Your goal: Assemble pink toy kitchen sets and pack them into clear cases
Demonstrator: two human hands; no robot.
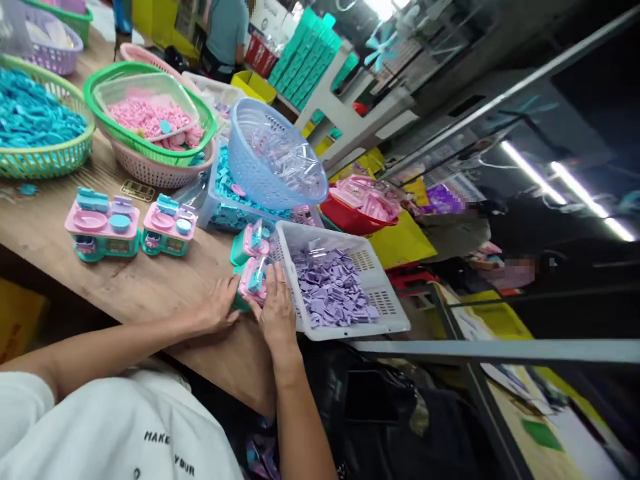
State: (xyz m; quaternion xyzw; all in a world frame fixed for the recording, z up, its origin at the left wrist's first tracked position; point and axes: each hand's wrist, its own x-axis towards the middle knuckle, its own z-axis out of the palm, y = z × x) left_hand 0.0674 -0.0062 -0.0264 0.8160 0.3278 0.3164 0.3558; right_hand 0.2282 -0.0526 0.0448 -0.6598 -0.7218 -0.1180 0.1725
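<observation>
A small toy kitchen (254, 279) with a pink top, a green base and clear plastic over a blue part sits at the table's right edge, between my hands. My right hand (278, 308) grips it from the right, with the fingers along its far side and the thumb at the near side. My left hand (220, 305) presses its fingertips against the green left side. Another such toy kitchen (249, 244) stands just behind it. Further left are two more toy kitchens, a larger-looking one (104, 227) and one beside it (169, 227), with pink tops and blue parts.
A white basket (390, 313) of purple pieces adjoins my right hand. Behind stand a blue basket (250, 157) of clear plastic parts, a green basket (93, 100) of pink pieces and a yellow-green basket (30, 163) of blue pieces. A person (226, 33) is in the background.
</observation>
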